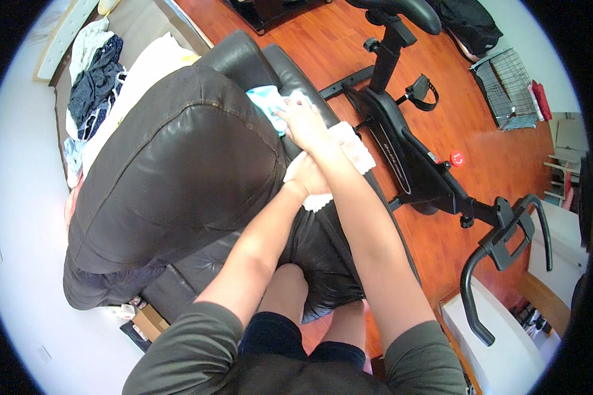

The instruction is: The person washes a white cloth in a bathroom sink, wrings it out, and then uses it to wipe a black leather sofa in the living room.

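My right hand (304, 123) reaches across the dark leather sofa, its fingers at a crumpled light blue cloth (268, 102) with a whitish part beside the fingertips. The blue cloth lies against the sofa's padded backrest (192, 163). Closer to me, my left hand (309, 174) rests on a white cloth (353, 145) with a scalloped edge. That cloth shows on both sides of the hand and spreads over the sofa's seat. My right forearm passes over the left hand and hides its fingers, so its grip is not visible.
A black exercise bike (405, 143) stands right of the sofa on the wooden floor (479, 153). Clothes (96, 81) lie heaped on a bed behind the backrest. A folded wire crate (506, 91) leans at the far wall. A cardboard box (149, 323) sits at lower left.
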A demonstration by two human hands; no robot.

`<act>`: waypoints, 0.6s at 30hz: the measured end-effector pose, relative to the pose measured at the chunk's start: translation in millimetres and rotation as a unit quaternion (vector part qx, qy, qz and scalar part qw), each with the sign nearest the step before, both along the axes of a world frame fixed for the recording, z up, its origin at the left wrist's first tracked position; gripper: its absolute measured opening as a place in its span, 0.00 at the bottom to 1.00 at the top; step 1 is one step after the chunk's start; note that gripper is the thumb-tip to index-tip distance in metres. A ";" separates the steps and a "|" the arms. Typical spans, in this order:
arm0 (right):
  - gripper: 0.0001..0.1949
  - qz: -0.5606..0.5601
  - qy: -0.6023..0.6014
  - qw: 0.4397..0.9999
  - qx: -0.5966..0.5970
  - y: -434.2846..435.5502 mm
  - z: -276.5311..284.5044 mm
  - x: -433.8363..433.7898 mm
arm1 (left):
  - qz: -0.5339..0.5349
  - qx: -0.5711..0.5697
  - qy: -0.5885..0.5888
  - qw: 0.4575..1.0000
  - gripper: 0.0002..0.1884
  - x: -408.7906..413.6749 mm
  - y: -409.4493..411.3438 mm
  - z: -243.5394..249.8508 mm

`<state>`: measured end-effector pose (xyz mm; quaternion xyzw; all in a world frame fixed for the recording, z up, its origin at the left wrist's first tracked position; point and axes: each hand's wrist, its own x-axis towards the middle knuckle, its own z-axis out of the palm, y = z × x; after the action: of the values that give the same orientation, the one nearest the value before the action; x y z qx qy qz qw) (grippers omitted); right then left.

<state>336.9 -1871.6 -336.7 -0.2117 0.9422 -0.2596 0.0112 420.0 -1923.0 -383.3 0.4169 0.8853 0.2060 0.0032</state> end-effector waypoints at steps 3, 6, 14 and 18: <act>0.19 -0.166 -0.061 0.983 -0.060 25.5 -28.0 -12.7 | -0.002 0.019 -0.064 0.998 0.36 -3.0 11.4 8.9; 0.38 -0.216 0.138 0.945 -0.202 74.1 68.5 17.1 | 0.053 -0.035 -0.042 0.997 0.31 0.9 -21.0 8.9; 0.46 -0.321 -0.119 0.939 0.020 238.1 51.0 113.3 | 0.041 -0.033 -0.006 0.999 0.31 -1.2 -9.5 14.7; 0.47 -0.353 -0.178 0.918 0.036 310.8 -21.9 179.1 | 0.040 -0.043 -0.028 0.998 0.32 2.0 7.1 2.6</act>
<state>515.9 -1560.8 -358.6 0.1845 0.9468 -0.2464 0.0939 422.1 -1915.9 -380.8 0.3747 0.9088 0.1794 0.0382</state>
